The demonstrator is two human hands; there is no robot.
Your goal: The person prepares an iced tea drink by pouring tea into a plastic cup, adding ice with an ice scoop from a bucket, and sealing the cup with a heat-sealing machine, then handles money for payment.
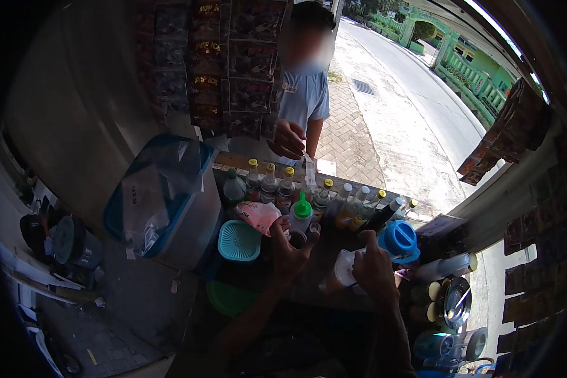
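Observation:
My left hand point(290, 255) reaches over the counter, thumb and fingers apart around a small dark round container point(297, 239). A pink and white packet point(258, 216) lies just beyond its fingers, above a turquoise basket point(240, 240). Beside the thumb stands a clear bottle with a green cap point(302, 210). My right hand point(374, 271) is closed at the side of a tilted, clear plastic cup point(344, 269) with something brownish-orange low in it. Shadow hides part of the right fingers. A blue-lidded jug point(398, 240) stands right of that hand.
Several bottles point(269, 184) line the counter's far edge. Across it, a person's hand point(290, 140) holds a thin clear plastic strip point(310, 171). A large blue-rimmed tub point(192, 220) stands at left. Sachet strips point(252, 69) hang overhead. Jars point(431, 293) crowd the right.

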